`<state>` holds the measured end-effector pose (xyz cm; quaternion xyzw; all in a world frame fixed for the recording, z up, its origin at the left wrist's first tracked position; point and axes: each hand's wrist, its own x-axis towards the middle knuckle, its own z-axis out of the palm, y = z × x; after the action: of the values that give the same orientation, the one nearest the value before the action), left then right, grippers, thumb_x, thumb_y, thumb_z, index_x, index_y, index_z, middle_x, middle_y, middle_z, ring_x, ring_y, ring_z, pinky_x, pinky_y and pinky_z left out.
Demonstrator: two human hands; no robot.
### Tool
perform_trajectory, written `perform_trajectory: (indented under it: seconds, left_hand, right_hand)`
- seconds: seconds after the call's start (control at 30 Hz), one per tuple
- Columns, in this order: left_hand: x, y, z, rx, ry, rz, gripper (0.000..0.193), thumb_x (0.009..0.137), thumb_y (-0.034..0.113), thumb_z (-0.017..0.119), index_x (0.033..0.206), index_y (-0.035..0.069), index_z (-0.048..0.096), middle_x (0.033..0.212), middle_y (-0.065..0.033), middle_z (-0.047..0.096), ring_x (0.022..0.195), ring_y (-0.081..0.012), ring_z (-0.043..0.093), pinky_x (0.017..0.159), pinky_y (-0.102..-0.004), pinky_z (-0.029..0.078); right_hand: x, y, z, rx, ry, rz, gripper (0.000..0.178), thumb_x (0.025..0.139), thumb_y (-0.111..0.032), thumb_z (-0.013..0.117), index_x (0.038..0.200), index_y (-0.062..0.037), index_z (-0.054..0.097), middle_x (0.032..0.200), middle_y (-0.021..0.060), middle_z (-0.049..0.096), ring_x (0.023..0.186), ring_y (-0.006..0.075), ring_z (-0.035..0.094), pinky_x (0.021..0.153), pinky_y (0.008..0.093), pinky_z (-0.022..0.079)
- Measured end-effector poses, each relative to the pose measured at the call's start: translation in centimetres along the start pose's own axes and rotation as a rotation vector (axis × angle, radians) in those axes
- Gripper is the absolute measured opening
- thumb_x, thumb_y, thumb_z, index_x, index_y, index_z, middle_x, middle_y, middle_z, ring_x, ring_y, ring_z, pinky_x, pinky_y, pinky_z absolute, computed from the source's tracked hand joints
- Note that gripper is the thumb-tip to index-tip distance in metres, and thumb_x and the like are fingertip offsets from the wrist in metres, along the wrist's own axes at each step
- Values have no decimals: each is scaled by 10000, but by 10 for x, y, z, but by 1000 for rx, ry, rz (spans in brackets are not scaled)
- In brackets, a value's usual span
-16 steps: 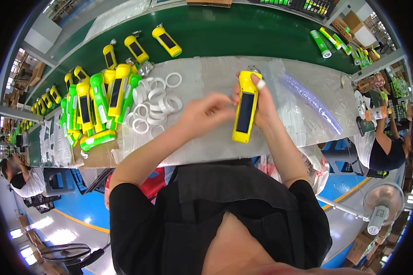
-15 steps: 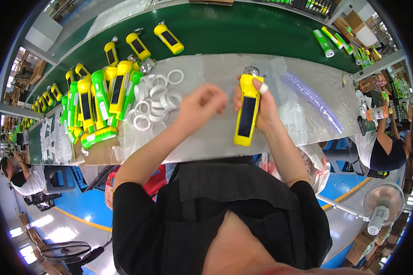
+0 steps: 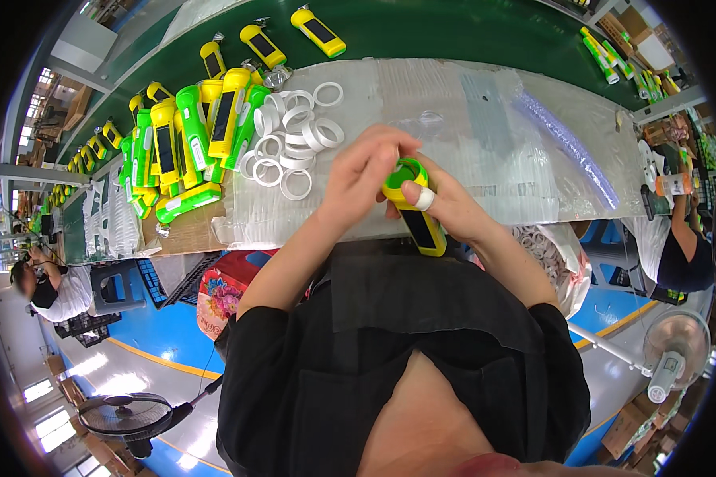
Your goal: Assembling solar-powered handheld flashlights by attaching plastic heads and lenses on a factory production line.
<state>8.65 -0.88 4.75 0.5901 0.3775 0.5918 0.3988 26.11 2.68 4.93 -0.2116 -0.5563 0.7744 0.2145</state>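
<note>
yellow flashlight (image 3: 418,226) | open end (image 3: 406,172) partly hidden (behind left fingers (image 3: 380,161))

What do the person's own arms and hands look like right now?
Neither the left hand nor the right hand has a glove. A white band wraps the right thumb. The top's short black sleeves leave both forearms uncovered, with no watch or cable visible on them.

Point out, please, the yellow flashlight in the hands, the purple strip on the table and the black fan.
Yellow flashlight (image 3: 420,228): head view, on its dark panel.
Purple strip (image 3: 569,145): head view, near the middle of its length.
Black fan (image 3: 125,414): head view, on its round wire guard.
</note>
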Motion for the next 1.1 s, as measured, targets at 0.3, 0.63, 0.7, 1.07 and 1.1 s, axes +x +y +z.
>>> perform_trajectory:
  seconds: [0.3, 0.63, 0.7, 1.07, 1.1]
  left_hand:
    - [-5, -12, 6, 502, -45, 311, 399, 930, 183, 489, 1283, 11, 558, 1295, -185, 559, 1194, -363, 519, 1027, -414, 366]
    - [21, -86, -17, 1017, -22, 58, 541, 774, 238, 748, 1241, 20, 582, 1190, -167, 585, 1094, -346, 537, 925, -422, 450]
    - [21, -88, -21, 973, -36, 30, 540, 774, 236, 751, 1246, 29, 589, 1199, -168, 587, 1098, -341, 540, 925, -409, 459]
    - [6, -12, 11, 519, -130, 129, 411, 962, 206, 510, 1340, 54, 558, 1202, -157, 496, 1114, -267, 479, 897, -338, 433]
    - [6, -12, 13, 469, -131, 70, 407, 972, 214, 484, 1334, 44, 561, 1221, -159, 496, 1126, -275, 474, 921, -352, 423]
  right_hand:
    - [4, 18, 4, 146, 235, -106, 401, 982, -279, 584, 1288, -55, 455, 1017, 92, 591, 784, 161, 608, 688, 304, 507]
    - [-17, 4, -26, 162, 406, -164, 489, 963, -423, 558, 1280, -59, 484, 866, 122, 605, 697, 171, 588, 639, 293, 479]
    - [-18, 5, -27, 174, 408, -155, 494, 961, -427, 561, 1279, -56, 484, 865, 122, 607, 695, 170, 587, 636, 292, 478]
    - [-6, 1, -22, 155, 231, -123, 411, 958, -273, 606, 1248, -2, 499, 885, 102, 627, 711, 151, 601, 650, 284, 488]
    - [-4, -1, -22, 130, 227, -121, 409, 958, -276, 608, 1238, 2, 501, 894, 99, 628, 714, 148, 602, 650, 279, 487]
